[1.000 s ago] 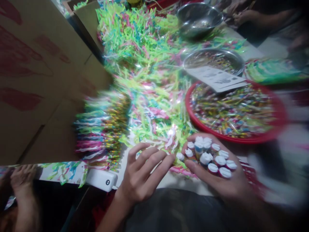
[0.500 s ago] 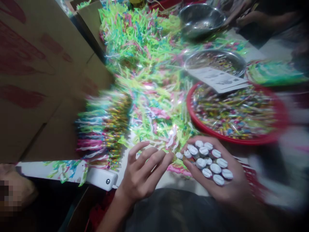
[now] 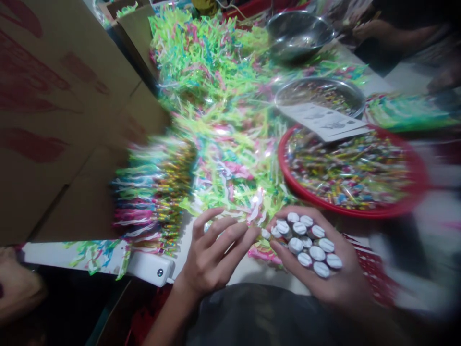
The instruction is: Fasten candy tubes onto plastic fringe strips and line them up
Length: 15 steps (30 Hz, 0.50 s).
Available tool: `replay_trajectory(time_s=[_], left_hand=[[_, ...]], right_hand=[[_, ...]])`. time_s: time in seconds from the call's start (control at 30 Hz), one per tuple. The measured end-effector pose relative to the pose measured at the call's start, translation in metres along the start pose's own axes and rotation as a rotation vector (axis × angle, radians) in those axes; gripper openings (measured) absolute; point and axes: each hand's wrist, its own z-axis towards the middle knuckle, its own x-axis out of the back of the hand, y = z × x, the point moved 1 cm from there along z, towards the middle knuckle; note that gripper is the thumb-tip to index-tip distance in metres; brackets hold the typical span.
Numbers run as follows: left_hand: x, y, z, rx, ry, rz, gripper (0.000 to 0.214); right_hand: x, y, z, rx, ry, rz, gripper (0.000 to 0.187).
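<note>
**Bunch of white-topped tubes (image 3: 317, 253) in the right hand (image 3: 326, 288), left hand (image 3: 214, 257) close by!**

Cupped full over on the right, fingers curled around the far side of the bunch, thumb along the near left side, white ends facing the camera. Held over the near edge of the worktop (image 3: 252, 270), just this side of a red basin (image 3: 302, 190). And on the left, back of the hand up, fingers loosely bent and a little apart, fingertips just beside a small white end (image 3: 265, 234) at the fringe of the bunch (touching or not, impossible to say). Thumb hidden, so cannot tell if gripping anything.

Beyond, a thick tangle of plastic streamers (image 3: 216, 96), lime green shot through with pink, blue and white. To the left, a stack of tasselled tubes (image 3: 154, 192), beside a big cardboard box (image 3: 82, 178) with red markings. Nearer, a white power bank (image 3: 147, 267). In the basin, heaps of small colourful tubes (image 3: 345, 168); across the far rim, printed sheets (image 3: 320, 120), reaching to a filled metal bowl (image 3: 281, 93). Farther back, a shiny steel bowl (image 3: 300, 50). Upper right, blurred, another person's arm (image 3: 392, 32).
</note>
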Motion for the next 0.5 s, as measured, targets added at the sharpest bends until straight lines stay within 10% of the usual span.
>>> replay_trajectory(time_s=[0.3,0.5], left_hand=[[-0.006,-0.007,0.001,-0.014,-0.056,-0.076,0.022],[-0.011,-0.017,0.000,0.083,-0.163,-0.125,0.022]], right_hand=[[0.002,0.009,0.004,0.101,-0.085,-0.116,0.032],[0.000,0.023,0.009,-0.374,-0.057,0.325,0.046]])
